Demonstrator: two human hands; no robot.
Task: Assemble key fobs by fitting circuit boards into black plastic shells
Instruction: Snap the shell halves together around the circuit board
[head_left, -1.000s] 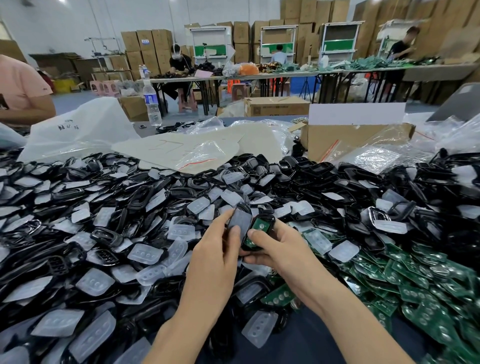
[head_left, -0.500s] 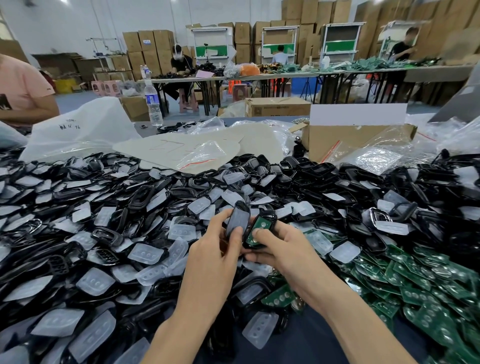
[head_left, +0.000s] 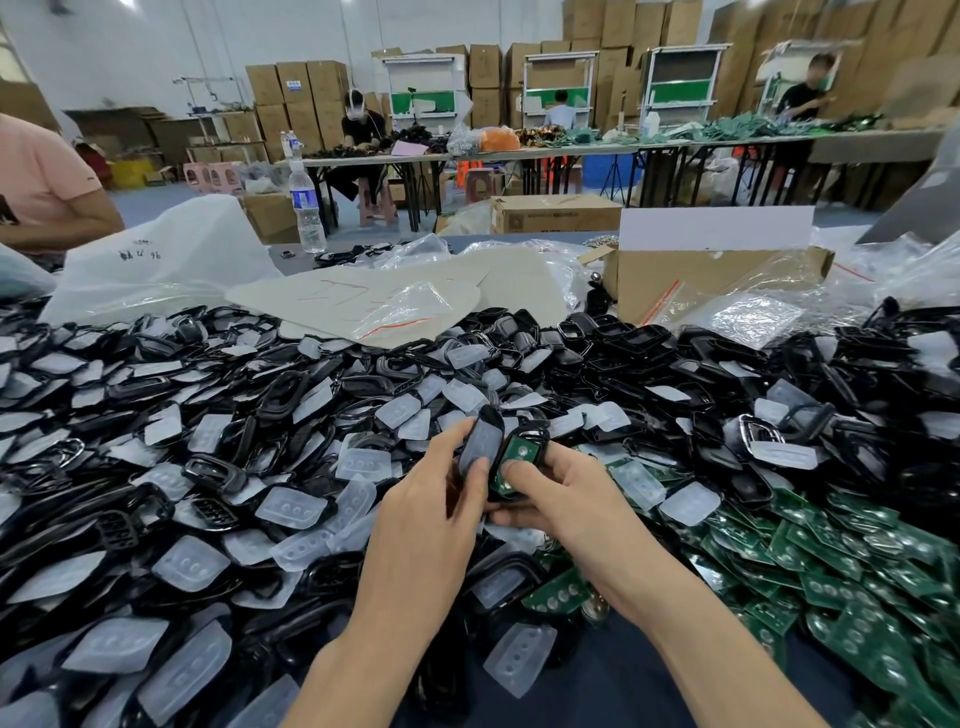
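Observation:
My left hand (head_left: 431, 499) grips a black shell half with a clear rubber button pad (head_left: 482, 442) in it, held upright. My right hand (head_left: 561, 493) holds the other black shell half (head_left: 524, 457) with a green circuit board (head_left: 519, 451) seated inside; my thumb presses on the board. The two halves touch along one long edge above the pile. A heap of black shells and clear pads (head_left: 260, 467) covers the table to the left and behind. Loose green circuit boards (head_left: 841, 561) lie heaped at the right.
An open cardboard box (head_left: 717, 275) and plastic bags (head_left: 753, 312) stand behind the pile at right. A white bag (head_left: 156, 260) and water bottle (head_left: 306, 208) are at back left. A person's arm (head_left: 52, 202) shows at far left. Other workers sit at distant tables.
My left hand has brought the padded shell half closer against the half with the board. My right thumb has slid up onto the green board.

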